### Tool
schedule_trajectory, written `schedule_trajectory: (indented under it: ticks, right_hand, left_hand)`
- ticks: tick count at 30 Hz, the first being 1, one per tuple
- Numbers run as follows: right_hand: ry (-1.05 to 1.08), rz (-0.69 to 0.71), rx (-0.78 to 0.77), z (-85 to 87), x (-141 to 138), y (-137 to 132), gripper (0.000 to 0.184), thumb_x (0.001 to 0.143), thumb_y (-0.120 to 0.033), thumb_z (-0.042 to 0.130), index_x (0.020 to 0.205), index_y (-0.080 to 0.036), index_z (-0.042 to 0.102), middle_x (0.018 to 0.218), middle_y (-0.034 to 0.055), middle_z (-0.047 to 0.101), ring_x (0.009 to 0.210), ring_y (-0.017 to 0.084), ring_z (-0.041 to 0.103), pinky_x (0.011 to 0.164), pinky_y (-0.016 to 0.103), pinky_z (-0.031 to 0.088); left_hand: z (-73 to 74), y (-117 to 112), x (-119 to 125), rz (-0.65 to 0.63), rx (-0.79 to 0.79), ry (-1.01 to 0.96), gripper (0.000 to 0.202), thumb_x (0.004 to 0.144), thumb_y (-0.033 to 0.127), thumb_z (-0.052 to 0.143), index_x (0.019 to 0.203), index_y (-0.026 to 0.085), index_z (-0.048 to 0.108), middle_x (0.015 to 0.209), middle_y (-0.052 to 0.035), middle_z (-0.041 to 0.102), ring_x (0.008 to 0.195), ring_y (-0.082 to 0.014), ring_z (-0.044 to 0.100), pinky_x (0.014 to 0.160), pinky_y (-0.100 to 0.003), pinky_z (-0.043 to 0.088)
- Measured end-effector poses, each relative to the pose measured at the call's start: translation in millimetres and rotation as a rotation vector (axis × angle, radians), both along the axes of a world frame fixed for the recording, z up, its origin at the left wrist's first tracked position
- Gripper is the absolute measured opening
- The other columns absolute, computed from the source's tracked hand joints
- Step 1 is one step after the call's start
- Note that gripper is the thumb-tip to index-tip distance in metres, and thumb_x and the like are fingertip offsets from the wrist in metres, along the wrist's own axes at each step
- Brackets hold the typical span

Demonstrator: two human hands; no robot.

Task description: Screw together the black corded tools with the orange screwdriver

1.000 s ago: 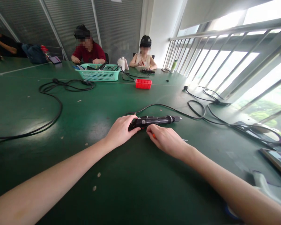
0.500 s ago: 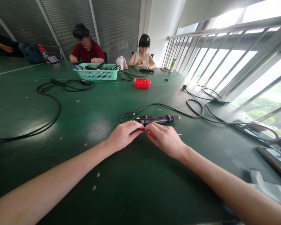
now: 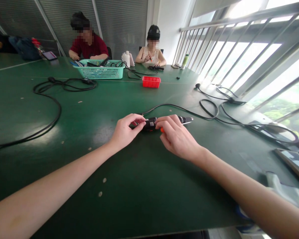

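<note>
A black corded electric screwdriver (image 3: pixel 149 124) lies on the green table in front of me, its bit end pointing right. My left hand (image 3: pixel 126 130) is closed around its cord end, thumb and fingers pinching the black body. Curled over the middle of the tool is my right hand (image 3: pixel 175 135), closed on a small screwdriver with an orange handle (image 3: pixel 162 130). The thin metal shaft of that screwdriver sticks out to the right, beside the tool's bit end. Most of the orange handle is hidden by my fingers.
A red tray (image 3: pixel 151 82) and a teal basket (image 3: pixel 99 70) of tools stand farther back. Black cables (image 3: pixel 48 94) loop at left and right. Two people sit across the table. A glove (image 3: pixel 284 191) and a flat device (image 3: pixel 292 166) lie at right, near the railing (image 3: pixel 214 39).
My hands have moved apart slightly. The left one now pinches the electric screwdriver's cord end, and both have come up against the tool. The view has tilted down a little.
</note>
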State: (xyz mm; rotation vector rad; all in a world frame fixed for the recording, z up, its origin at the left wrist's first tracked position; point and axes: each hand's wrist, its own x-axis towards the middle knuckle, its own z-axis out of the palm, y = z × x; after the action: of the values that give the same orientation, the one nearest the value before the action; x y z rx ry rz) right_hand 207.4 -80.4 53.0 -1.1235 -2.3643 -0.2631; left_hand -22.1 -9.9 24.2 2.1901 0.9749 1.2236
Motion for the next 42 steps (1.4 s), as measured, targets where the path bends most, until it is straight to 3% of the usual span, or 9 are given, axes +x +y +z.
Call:
schedule_trajectory:
  ticks: [2, 5, 8, 11, 14, 19, 25, 42]
  right_hand:
    - [0.043, 0.033, 0.021, 0.7, 4.3, 1.6, 0.026, 0.099, -0.008, 0.038, 0.117, -0.021, 0.052, 0.129, 0.0126, 0.065, 0.115, 0.027, 0.054, 0.101, 0.045, 0.046]
    - [0.158, -0.056, 0.128, 2.3, 15.2, 1.8, 0.017, 0.102, -0.016, 0.043, 0.115, -0.026, 0.050, 0.128, 0.0100, 0.069, 0.123, 0.028, 0.055, 0.105, 0.053, 0.042]
    - [0.345, -0.170, 0.243, 6.6, 27.8, 0.7, 0.007, 0.101, -0.028, 0.055, 0.106, -0.028, 0.049, 0.117, 0.0097, 0.072, 0.112, 0.030, 0.063, 0.102, 0.058, 0.043]
    - [0.559, -0.113, 0.330, 9.4, 33.7, 2.0, 0.017, 0.101, -0.033, 0.058, 0.109, -0.028, 0.044, 0.108, 0.0104, 0.070, 0.096, 0.026, 0.070, 0.088, 0.052, 0.052]
    - [0.667, -0.024, 0.337, 6.4, 29.2, 4.6, 0.024, 0.102, -0.033, 0.058, 0.113, -0.029, 0.037, 0.107, 0.0093, 0.069, 0.094, 0.023, 0.072, 0.081, 0.043, 0.057]
    - [0.683, 0.086, 0.218, -3.6, 16.5, 5.1, 0.028, 0.101, -0.028, 0.061, 0.114, -0.028, 0.037, 0.112, 0.0090, 0.071, 0.099, 0.021, 0.073, 0.083, 0.041, 0.060]
    - [0.631, 0.192, 0.188, -8.3, 11.3, 2.3, 0.037, 0.094, -0.018, 0.069, 0.119, -0.028, 0.044, 0.113, 0.0065, 0.072, 0.104, 0.021, 0.072, 0.087, 0.039, 0.060]
    - [0.531, 0.053, 0.089, -9.6, 4.2, -2.0, 0.029, 0.097, -0.027, 0.068, 0.119, -0.027, 0.049, 0.114, 0.0070, 0.074, 0.106, 0.021, 0.072, 0.088, 0.035, 0.060]
  left_hand:
    - [0.0, 5.2, -3.7, 0.024, -0.057, -0.047, 0.015, 0.095, 0.034, 0.069, 0.103, 0.022, 0.074, 0.102, -0.0030, 0.077, 0.091, -0.0189, 0.071, 0.083, -0.031, 0.058]
    - [-1.1, 11.4, -7.0, 0.002, -0.164, -0.096, 0.019, 0.092, 0.037, 0.073, 0.101, 0.020, 0.076, 0.100, -0.0037, 0.078, 0.090, -0.0194, 0.073, 0.083, -0.032, 0.060]
    - [-1.7, 14.6, -7.5, -0.025, -0.247, -0.121, 0.021, 0.088, 0.038, 0.077, 0.099, 0.019, 0.077, 0.097, -0.0042, 0.079, 0.088, -0.0198, 0.074, 0.084, -0.034, 0.061]
    - [-0.7, 15.3, -8.0, -0.049, -0.300, -0.107, 0.020, 0.086, 0.036, 0.079, 0.096, 0.019, 0.079, 0.096, -0.0046, 0.080, 0.087, -0.0201, 0.074, 0.086, -0.036, 0.062]
    - [0.2, 16.0, -10.3, -0.066, -0.336, -0.085, 0.020, 0.085, 0.035, 0.079, 0.095, 0.019, 0.080, 0.096, -0.0053, 0.081, 0.088, -0.0211, 0.075, 0.089, -0.039, 0.062]
    - [-5.6, 21.5, -13.6, -0.140, -0.363, -0.111, 0.024, 0.081, 0.039, 0.084, 0.094, 0.019, 0.082, 0.102, -0.0068, 0.081, 0.094, -0.0232, 0.076, 0.094, -0.042, 0.061]
    - [-13.3, 29.3, -12.8, -0.194, -0.374, -0.169, 0.025, 0.077, 0.041, 0.088, 0.088, 0.019, 0.082, 0.101, -0.0070, 0.080, 0.094, -0.0226, 0.074, 0.096, -0.040, 0.059]
    - [-12.4, 31.6, -16.4, -0.204, -0.447, -0.142, 0.019, 0.077, 0.031, 0.085, 0.091, 0.018, 0.083, 0.097, -0.0058, 0.081, 0.089, -0.0207, 0.076, 0.092, -0.037, 0.060]
